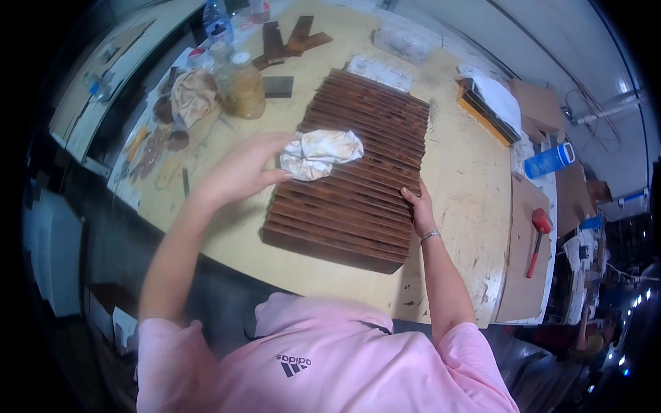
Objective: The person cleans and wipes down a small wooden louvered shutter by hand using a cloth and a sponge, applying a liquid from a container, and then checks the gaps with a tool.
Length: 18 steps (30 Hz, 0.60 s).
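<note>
A dark brown wooden panel of parallel slats [351,199] lies on the pale worktable in front of me. My left hand [258,165] grips a crumpled, stained white rag [322,153], which rests on the slats left of the panel's middle. Its fingertips are partly hidden by the cloth. At the panel's right edge, my right hand [420,206] holds the side, thumb on top of the slats and the other fingers down out of sight. Beyond the panel's far edge lies a white block [380,73].
Glass jars of yellowish liquid [248,89], a stained cloth [195,96] and bottles stand at the far left. Dark wood offcuts [274,43] lie behind. On the right are a yellow-edged block [485,113], a blue bottle [549,161] and a red mallet [541,221].
</note>
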{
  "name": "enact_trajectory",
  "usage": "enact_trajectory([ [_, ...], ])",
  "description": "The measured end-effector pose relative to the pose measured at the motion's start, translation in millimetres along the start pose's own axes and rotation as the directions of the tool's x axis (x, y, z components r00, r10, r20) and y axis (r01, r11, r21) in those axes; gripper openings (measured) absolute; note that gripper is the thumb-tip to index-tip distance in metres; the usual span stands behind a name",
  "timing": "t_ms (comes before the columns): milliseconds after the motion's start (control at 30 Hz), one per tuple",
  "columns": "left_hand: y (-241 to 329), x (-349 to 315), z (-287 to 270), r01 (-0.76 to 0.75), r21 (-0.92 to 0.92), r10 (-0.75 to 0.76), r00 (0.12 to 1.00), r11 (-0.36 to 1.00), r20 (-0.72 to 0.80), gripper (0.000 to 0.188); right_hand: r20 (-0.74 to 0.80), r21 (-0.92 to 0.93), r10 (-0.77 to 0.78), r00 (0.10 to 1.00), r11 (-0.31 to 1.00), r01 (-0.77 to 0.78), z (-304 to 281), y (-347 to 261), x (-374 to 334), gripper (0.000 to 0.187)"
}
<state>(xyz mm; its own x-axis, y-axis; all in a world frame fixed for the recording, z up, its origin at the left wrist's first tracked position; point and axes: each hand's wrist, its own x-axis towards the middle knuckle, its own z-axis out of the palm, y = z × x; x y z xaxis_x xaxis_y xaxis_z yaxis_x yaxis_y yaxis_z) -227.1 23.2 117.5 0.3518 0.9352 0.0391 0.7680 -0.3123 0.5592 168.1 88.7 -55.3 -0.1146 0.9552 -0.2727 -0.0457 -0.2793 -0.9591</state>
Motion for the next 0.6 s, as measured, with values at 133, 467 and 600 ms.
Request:
enact_trajectory([
  [133,-88.6,23.7,67.9,0.163,-0.138,-0.186,0.967,0.977,-0.173,0.086,-0.079,-0.035,-0.066,0.995,0.997,0.064,3.1,-5.9,16.3,0.086],
  [467,-100.7,90.9,124.6,0.199,-0.29,-0.27,0.936,0.936,-0.228,0.059,-0.062,0.002,-0.057,0.996,0.998,0.057,-4.0,-32.3,65.1,0.098],
  [600,-167.5,99.1,130.6,0.13,-0.796,-0.534,0.803,0.591,-0.265,0.037,-0.04,0.084,-0.06,0.997,0.994,0.063,-5.9,-30.2,85.5,0.098],
])
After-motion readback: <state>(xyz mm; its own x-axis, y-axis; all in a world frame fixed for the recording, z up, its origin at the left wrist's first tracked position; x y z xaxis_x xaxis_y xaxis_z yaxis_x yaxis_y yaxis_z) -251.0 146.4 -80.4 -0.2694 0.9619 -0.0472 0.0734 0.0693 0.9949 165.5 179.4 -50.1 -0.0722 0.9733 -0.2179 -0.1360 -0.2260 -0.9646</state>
